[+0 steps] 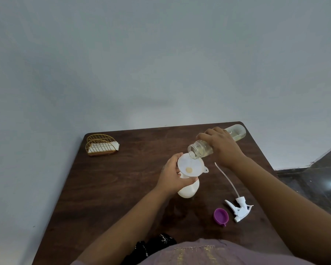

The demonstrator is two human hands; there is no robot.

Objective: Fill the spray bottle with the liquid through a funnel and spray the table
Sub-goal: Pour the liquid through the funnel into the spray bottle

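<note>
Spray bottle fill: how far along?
Done: spray head is off and lies on the table beside the purple cap; funnel sits in the spray bottle.
In hand: right hand tips the clear bottle over the funnel while the left hand steadies it.
Left: finish pouring, refit spray head, spray table.

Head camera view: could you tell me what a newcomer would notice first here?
At mid-table, the right hand tips a clear bottle of pale liquid into a white funnel, which the left hand steadies on the spray bottle. The trigger sprayer and purple cap lie nearer, right.
</note>
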